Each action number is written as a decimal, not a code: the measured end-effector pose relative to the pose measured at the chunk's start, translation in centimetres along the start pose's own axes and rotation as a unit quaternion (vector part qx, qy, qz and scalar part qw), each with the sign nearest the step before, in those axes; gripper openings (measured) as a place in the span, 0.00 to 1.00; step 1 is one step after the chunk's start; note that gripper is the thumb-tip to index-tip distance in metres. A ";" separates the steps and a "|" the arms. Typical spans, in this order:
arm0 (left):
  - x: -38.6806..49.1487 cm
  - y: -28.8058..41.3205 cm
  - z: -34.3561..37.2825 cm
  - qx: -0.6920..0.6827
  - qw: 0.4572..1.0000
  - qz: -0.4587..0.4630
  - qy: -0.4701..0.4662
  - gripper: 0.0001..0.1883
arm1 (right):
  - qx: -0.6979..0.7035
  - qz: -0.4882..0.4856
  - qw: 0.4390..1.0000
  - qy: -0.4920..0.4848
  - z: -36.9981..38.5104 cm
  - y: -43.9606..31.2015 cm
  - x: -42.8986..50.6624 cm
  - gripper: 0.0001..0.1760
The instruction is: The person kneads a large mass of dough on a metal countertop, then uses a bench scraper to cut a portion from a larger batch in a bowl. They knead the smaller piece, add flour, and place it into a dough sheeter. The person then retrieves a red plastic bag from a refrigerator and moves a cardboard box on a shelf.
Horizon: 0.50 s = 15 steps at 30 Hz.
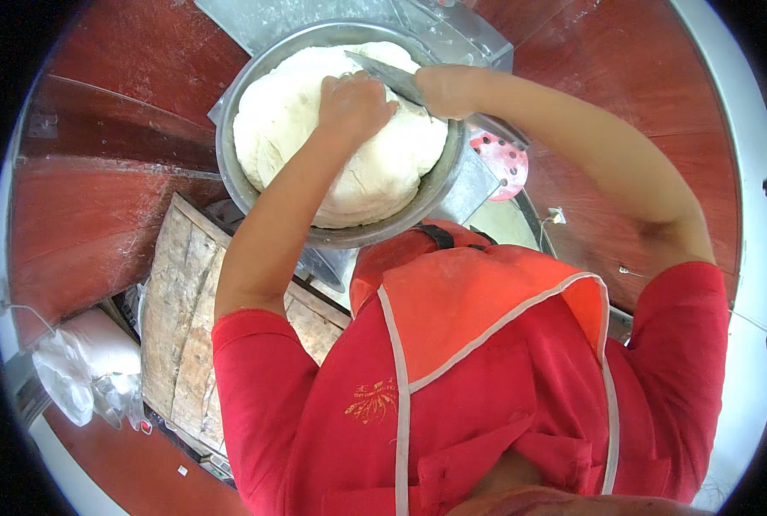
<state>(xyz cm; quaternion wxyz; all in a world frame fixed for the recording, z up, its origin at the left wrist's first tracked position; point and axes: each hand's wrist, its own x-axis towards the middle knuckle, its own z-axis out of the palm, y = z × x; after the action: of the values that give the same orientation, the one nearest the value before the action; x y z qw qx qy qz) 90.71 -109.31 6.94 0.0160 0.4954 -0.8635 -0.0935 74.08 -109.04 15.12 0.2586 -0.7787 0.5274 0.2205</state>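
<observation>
A large mass of pale dough (286, 109) fills a round metal bowl (228, 155) in front of me. My left hand (357, 106) presses on the top of the dough with its fingers bent; some fingertips are hidden, and whether it grips dough does not show. My right hand (448, 91) is closed around a wide metal blade (386, 74), probably a knife or dough cutter. The blade lies slanted at the dough's upper right, its tip pointing to the upper left and its near end close to my left fingers.
The bowl rests over a grey metal surface (254, 22). Right of it is a pink perforated piece (502, 168). A worn wooden board or tabletop (180, 309) stands at lower left, beside plastic bags (77, 367). Reddish panels (667, 161) surround the area.
</observation>
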 end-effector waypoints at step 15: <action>1.4 -0.1 -0.5 0.027 0.999 -0.035 -0.030 0.22 | -0.095 -0.123 0.987 -0.051 -1.6 3.1 -6.0 0.14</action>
<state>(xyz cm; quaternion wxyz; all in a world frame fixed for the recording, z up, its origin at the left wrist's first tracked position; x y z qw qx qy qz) 90.16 -110.67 7.36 -0.0260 0.5225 -0.8480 -0.0855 69.22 -106.76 19.57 0.2350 -0.8463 0.3906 0.2759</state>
